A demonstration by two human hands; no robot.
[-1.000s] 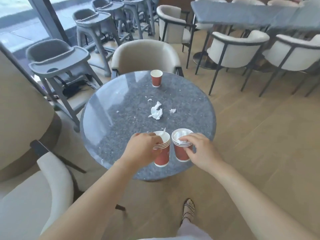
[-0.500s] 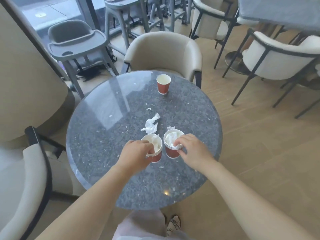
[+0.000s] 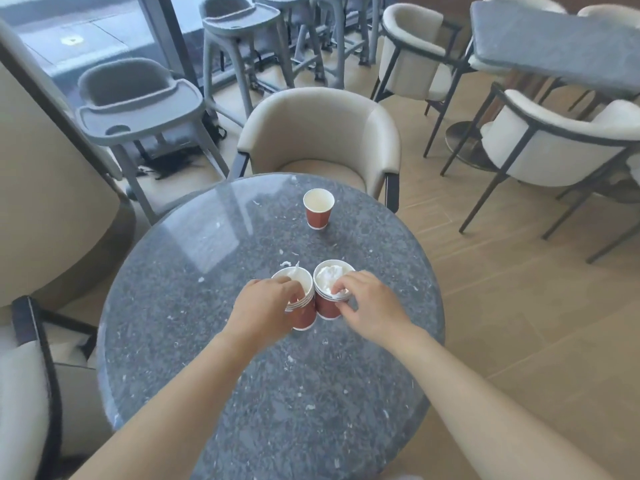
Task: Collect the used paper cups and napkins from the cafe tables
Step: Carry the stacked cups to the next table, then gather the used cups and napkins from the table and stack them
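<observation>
The left hand (image 3: 266,306) hides the stack's (image 3: 300,299) near side; the tabletop's (image 3: 207,341) near edge is cut off.

**Bright daylight, glare on the stone top**

Daylight enters through the window (image 3: 104,32) at the upper left and throws a pale glare across the far left part of the bench (image 3: 194,244). Shadows are soft. Wide-angle distortion bends chairs and forearms at the frame edges; detail is slightly soft throughout.
</observation>
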